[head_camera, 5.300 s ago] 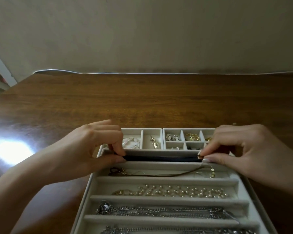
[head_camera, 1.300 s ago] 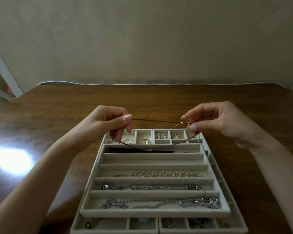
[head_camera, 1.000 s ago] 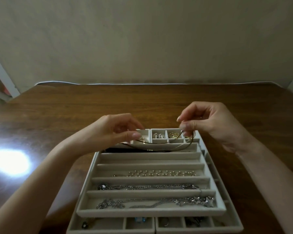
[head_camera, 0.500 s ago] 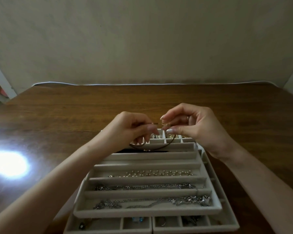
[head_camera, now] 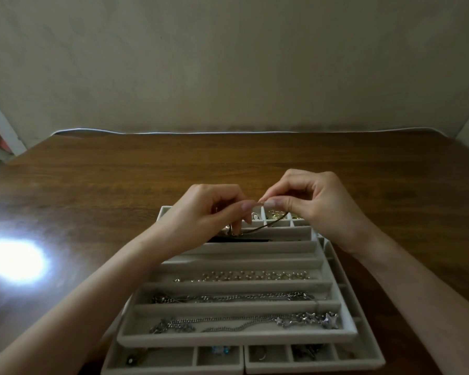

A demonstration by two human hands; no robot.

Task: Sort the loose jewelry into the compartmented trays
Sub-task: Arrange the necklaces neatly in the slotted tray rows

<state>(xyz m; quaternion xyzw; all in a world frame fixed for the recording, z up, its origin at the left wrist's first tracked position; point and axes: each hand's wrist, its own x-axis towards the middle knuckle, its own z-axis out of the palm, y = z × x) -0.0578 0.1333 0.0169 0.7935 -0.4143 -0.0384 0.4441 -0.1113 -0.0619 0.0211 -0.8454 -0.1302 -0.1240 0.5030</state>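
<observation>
The left hand (head_camera: 209, 212) hides the slotted tray's (head_camera: 344, 331) far-left corner, and the clasp seems lost between the fingertips. Both forearms reach in over that tray, wrists raised. The left hand and right hand (head_camera: 309, 204) meet above its far edge, each pinching an end of the thin cord necklace (head_camera: 271, 224), which sags below them.

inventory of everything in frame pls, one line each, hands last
table: 1, dark brown wood, fills the lower frame
wall: 1, beige, behind table
slotted tray: 1, pale grey, stacked on top
small-cell trays: at least 2, pale grey, underneath
pearl strand: 1, cream, middle slot
chains: several, silver, two nearest slots
dark band: 1, black, far slot
thin necklace: 1, dark cord with gold ends, held above the far end
left hand: 1, pinching necklace
right hand: 1, pinching necklace
</observation>
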